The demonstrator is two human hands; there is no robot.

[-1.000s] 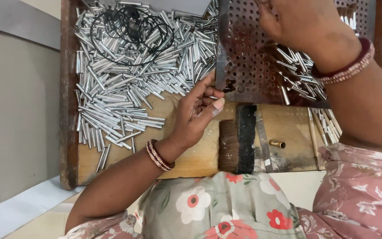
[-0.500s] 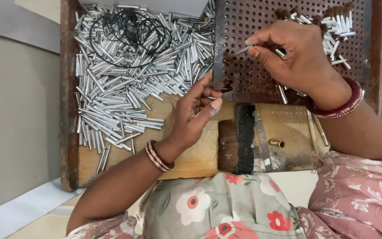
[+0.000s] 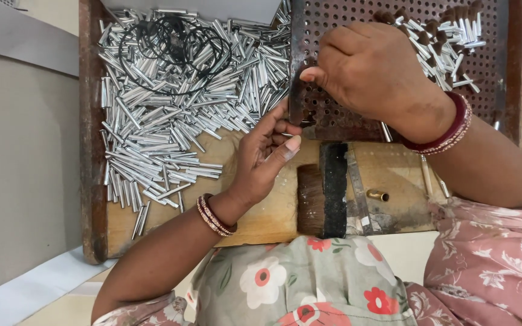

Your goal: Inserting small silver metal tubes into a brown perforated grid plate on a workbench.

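**Hands at the perforated plate**

Silver metal tubes (image 3: 170,115) lie heaped left of the left hand (image 3: 267,160), its fingers curled at the perforated metal plate (image 3: 357,60) edge. The right hand (image 3: 370,72), fingers bunched, presses on the plate; any pinched piece is hidden.

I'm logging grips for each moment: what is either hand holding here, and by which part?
The left hand steadies the perforated metal board at its lower left corner. The right hand presses on the board; anything pinched in it is hidden.

Silver tubes (image 3: 176,115) lie under a black wire coil (image 3: 173,51) on a brown wooden tray (image 3: 92,151). The perforated plate (image 3: 357,24) is rust-brown; the bangles (image 3: 214,215) red and gold; the cloth (image 3: 285,284) grey-green with red-white flowers.
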